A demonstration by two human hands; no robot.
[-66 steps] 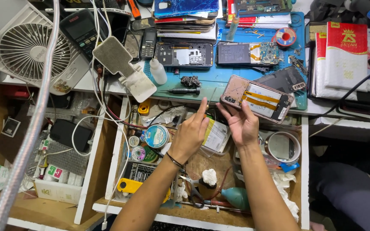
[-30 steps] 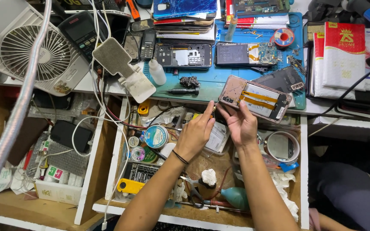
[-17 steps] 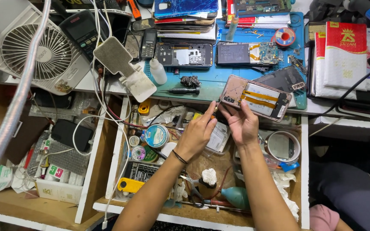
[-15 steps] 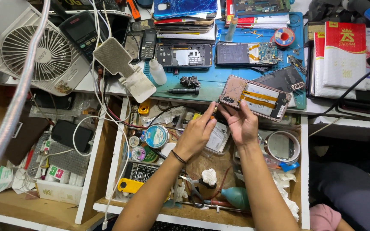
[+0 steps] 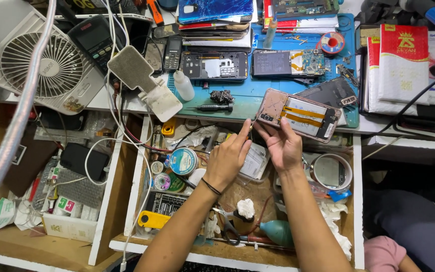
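Observation:
My right hand (image 5: 280,146) holds an opened phone (image 5: 298,115) by its lower edge, just over the front of the bench. The phone's back is off, showing a pinkish frame and yellow flex strips. My left hand (image 5: 230,158) is beside it on the left, fingers pinched on a thin metal tool (image 5: 249,125). The tool's tip touches the phone's lower left corner. Both hands hover above an open drawer (image 5: 127,242) full of small parts.
A blue work mat (image 5: 237,95) carries two other opened phones, a screwdriver (image 5: 212,107), a small white bottle (image 5: 183,85) and a solder reel (image 5: 332,43). A white fan (image 5: 51,65) stands at left, red-and-white packets (image 5: 409,60) at right. A tape roll (image 5: 183,161) lies in the drawer.
My left index finger, stretched up toward the phone 2.2 s ago, has curled in, and the hand sits slightly lower. The right hand and the phone have barely moved.

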